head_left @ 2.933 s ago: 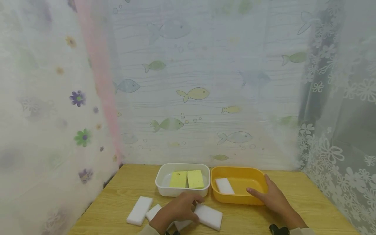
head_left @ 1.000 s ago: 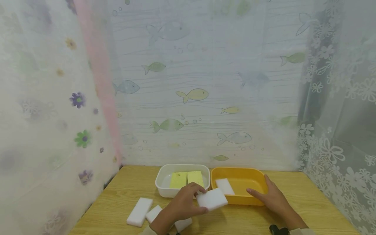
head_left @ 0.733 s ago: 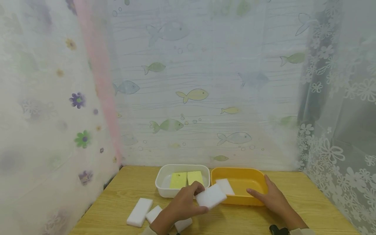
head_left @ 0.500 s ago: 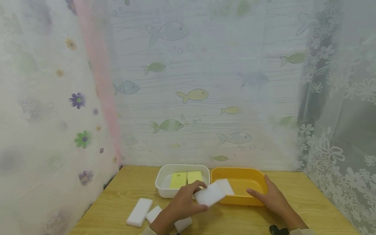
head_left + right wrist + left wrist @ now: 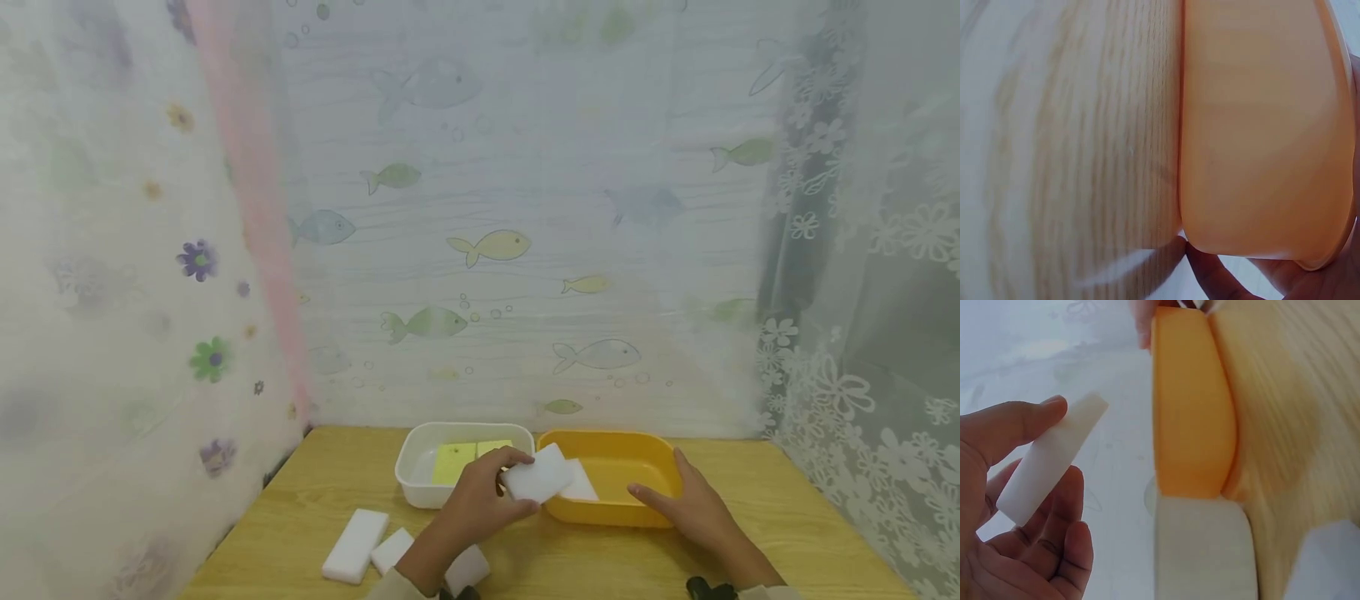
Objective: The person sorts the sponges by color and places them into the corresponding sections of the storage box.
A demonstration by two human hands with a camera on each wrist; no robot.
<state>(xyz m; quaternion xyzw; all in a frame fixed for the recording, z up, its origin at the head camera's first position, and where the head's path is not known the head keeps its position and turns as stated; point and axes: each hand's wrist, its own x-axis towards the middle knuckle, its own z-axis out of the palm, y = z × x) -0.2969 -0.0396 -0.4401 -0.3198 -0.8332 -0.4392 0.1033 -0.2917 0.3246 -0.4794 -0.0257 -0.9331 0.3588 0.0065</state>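
Note:
My left hand (image 5: 480, 500) pinches a white sponge (image 5: 538, 475) between thumb and fingers, held tilted above the table in front of the two containers. In the head view it overlaps the left front corner of the orange container (image 5: 611, 514). The left wrist view shows the sponge (image 5: 1054, 459) edge-on, thumb on one face and fingers behind. My right hand (image 5: 693, 504) grips the right end of the orange container, thumb over the rim and fingers outside. Another white sponge (image 5: 581, 482) lies inside that container, partly hidden by the held one.
A white container (image 5: 427, 497) stands against the orange one's left side, with two yellow sponges (image 5: 453, 461) inside. Several white sponges (image 5: 356, 546) lie on the wooden table (image 5: 292, 492) at front left, partly behind my left forearm. A fish-patterned curtain (image 5: 495, 333) hangs behind.
My left hand has taken a white sponge off the table, lifted it and carried it forward toward the orange container, turning it on the way. My right hand stays on the container.

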